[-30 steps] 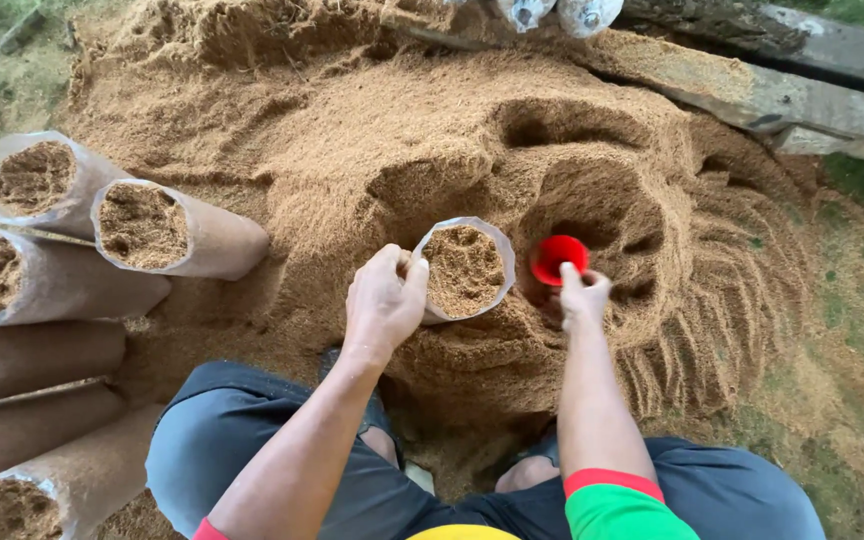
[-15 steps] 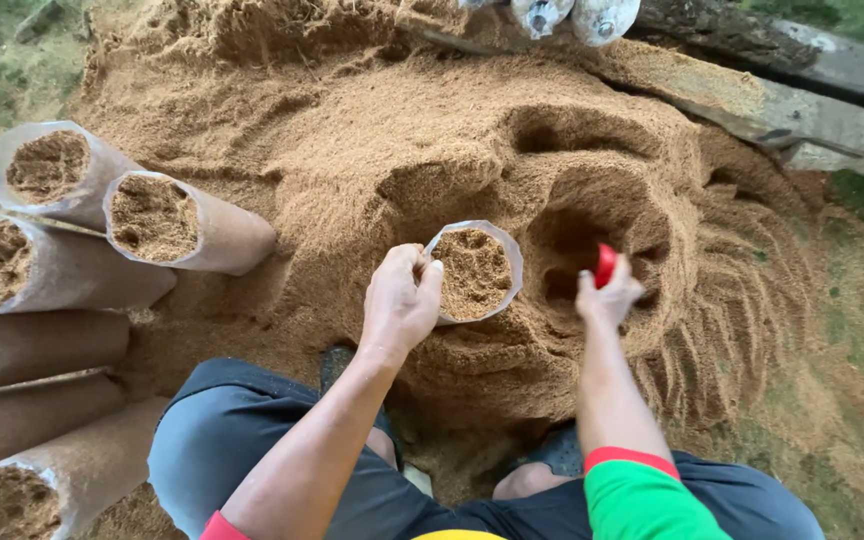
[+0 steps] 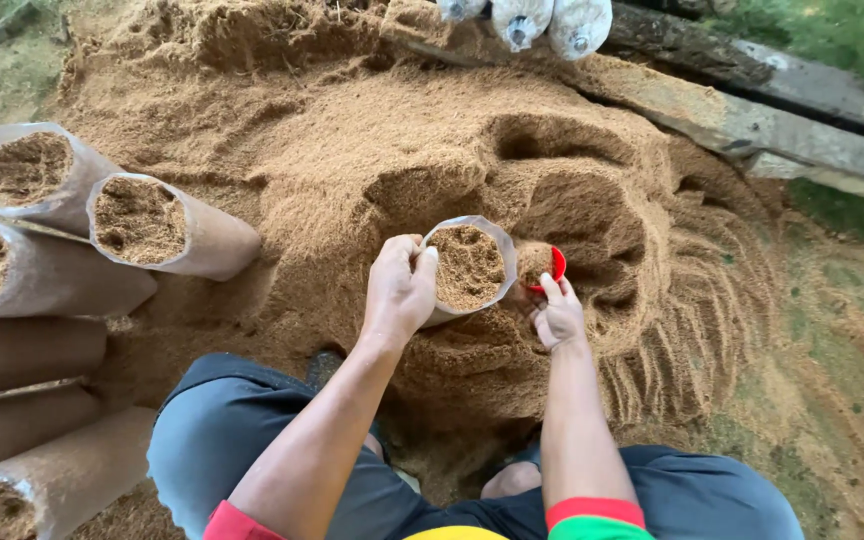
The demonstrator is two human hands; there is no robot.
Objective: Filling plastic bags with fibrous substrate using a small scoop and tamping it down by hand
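Note:
My left hand (image 3: 399,290) grips the rim of a clear plastic bag (image 3: 468,268) that stands open in front of me, partly filled with brown sawdust. My right hand (image 3: 557,315) holds a small red scoop (image 3: 542,266) heaped with sawdust, tilted right at the bag's right edge. Both hands rest over a big sawdust pile (image 3: 352,150) with a dug-out hollow (image 3: 592,220) just beyond the scoop.
Several filled bags (image 3: 167,225) lie on their sides at the left, mouths open toward me. Three tied bags (image 3: 547,20) sit at the pile's far edge beside a long plank (image 3: 782,110). My knees in grey trousers (image 3: 222,440) frame the bottom.
The right hand dipped the red scoop into the hollow, then brought it back full of sawdust to the bag's edge. The left hand kept hold of the bag.

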